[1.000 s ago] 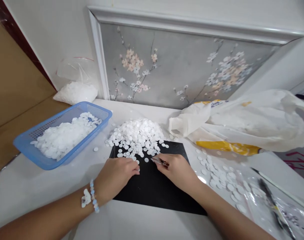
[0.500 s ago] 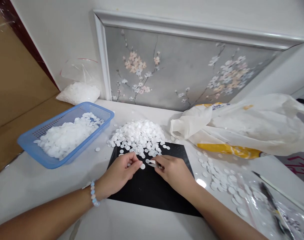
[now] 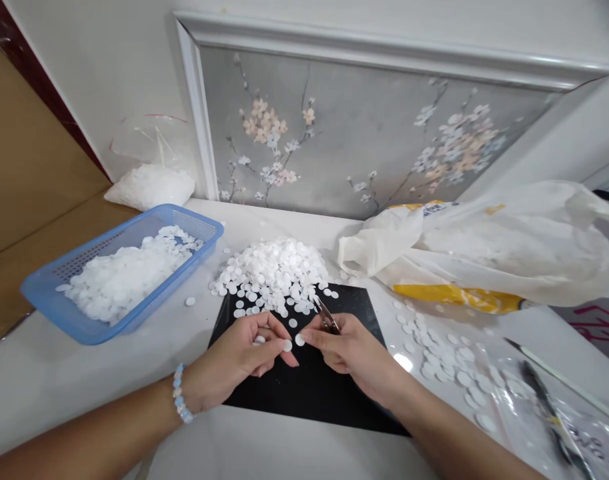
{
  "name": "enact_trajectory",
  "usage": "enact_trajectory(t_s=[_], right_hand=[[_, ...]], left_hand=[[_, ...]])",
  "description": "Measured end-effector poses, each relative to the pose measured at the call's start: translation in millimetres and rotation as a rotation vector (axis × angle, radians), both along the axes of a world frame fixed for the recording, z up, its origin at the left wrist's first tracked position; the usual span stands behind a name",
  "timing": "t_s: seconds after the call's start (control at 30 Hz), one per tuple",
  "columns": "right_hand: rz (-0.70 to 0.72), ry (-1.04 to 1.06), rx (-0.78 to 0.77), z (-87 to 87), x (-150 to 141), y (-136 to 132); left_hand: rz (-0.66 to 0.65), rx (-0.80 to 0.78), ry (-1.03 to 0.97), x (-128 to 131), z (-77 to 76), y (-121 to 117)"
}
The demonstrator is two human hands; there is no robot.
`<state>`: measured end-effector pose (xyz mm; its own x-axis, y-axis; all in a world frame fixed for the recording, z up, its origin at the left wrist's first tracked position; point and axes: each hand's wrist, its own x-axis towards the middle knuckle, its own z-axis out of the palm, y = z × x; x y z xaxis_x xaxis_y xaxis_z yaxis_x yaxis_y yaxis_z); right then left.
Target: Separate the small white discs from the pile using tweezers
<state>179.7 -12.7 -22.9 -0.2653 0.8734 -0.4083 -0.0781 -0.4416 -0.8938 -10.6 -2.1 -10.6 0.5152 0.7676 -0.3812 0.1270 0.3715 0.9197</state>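
My left hand [image 3: 234, 353] is closed in a pinch, with a small white disc [image 3: 287, 345] between thumb and fingertips. More white shows inside its curled fingers. My right hand [image 3: 351, 343] pinches another white disc [image 3: 299, 340] and also grips a small pointed metal tool [image 3: 327, 317], perhaps tweezers or small scissors, its tip aimed at the pile. Both hands are over a black sheet [image 3: 309, 393], their discs close together but apart. Just beyond them, a heap of white discs [image 3: 279, 263] spills onto the sheet's far edge, and a loose disc [image 3: 293, 323] lies on the black.
To the left stands a blue basket [image 3: 170, 280] holding many discs, with a clear bag of white pieces [image 3: 151, 187] behind it. A white and yellow plastic bag [image 3: 484, 247] lies at right. Nearer are scattered discs [image 3: 444, 360], a black-handled tool [image 3: 541, 393] and clear bags.
My left hand has turned and now shows a disc at its fingertips. The right hand has swung the metal tool's tip upward and now pinches a disc.
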Motion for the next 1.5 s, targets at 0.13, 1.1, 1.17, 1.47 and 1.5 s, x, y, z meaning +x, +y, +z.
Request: enact_trajectory(t_s=[0.13,1.1,1.17,1.47,1.5], right_hand=[[-0.026,0.020,0.010,0.6,0.5,-0.7],[0.296,-1.033,0.866,3.6,-10.0,-24.0],[0.266,-1.069,0.931,0.9,-9.5,-23.5],[0.245,-1.116,1.002,0.7,-10.4,-24.0],[0.244,-1.118,1.000,0.8,-10.9,-24.1]], left_hand=[[0.020,0.006,0.010,0.1,-0.7,0.7],[0.160,-0.190,-0.181,0.5,3.5,-4.8],[0.149,-0.184,-0.176,0.8,3.9,-4.9],[0.149,-0.228,-0.178,3.3,7.2,-7.6],[0.144,-0.228,-0.180,3.2,7.5,-7.9]])
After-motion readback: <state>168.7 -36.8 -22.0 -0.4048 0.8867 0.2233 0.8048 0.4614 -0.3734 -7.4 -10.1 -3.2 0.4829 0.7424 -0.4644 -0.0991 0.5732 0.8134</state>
